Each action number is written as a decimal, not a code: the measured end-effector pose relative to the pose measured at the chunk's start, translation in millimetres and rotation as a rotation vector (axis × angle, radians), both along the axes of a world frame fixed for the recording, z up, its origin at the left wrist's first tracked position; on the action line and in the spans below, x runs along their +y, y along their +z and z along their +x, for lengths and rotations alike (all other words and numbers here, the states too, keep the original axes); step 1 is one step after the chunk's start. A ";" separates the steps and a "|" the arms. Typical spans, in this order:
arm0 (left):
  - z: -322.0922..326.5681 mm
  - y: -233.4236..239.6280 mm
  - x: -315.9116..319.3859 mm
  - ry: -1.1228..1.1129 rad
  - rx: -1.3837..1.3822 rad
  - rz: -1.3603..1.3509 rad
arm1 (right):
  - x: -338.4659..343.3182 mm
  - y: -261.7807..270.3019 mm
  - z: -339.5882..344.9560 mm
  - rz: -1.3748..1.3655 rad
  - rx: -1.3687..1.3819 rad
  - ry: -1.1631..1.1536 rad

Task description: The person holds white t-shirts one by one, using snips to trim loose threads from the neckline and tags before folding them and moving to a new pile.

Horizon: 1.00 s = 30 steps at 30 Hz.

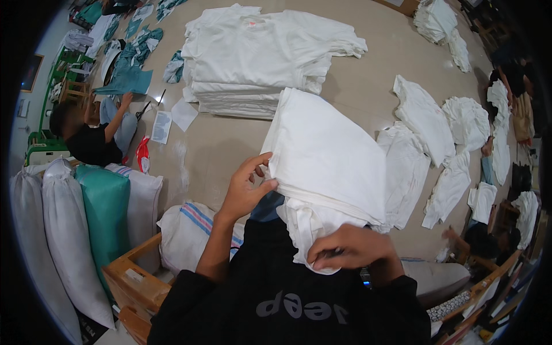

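A pile of white garments [330, 146], folded and layered, rests across my lap. At the pile's left edge is my left hand [246, 187], its index finger and thumb spread apart and their tips against the cloth. Nearer to my body, a crumpled white T-shirt [308, 220] hangs from under the flat layers. My right hand [353, 250], slightly blurred, pinches the lower edge of this shirt between thumb and fingers. Part of the shirt is hidden behind that hand. Beyond the lap pile, a tall stack of white shirts [258, 56] lies on the floor, with a neckline label showing.
White garments [422, 120] are spread on the tiled floor [215, 146] at right. Stuffed sacks [103, 215] and a wooden frame [138, 276] stand at left. A person [92, 133] sits at left handling teal cloth [129, 82]; scissors [142, 111] lie close by. Other people work at right.
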<state>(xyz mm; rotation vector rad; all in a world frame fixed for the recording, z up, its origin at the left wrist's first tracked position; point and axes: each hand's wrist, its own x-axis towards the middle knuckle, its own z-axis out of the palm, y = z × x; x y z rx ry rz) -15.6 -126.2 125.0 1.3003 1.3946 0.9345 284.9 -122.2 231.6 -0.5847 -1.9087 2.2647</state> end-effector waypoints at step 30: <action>7.1 -18.3 15.9 0.115 0.039 0.042 | 72.0 -113.6 -17.5 0.557 -0.563 -1.287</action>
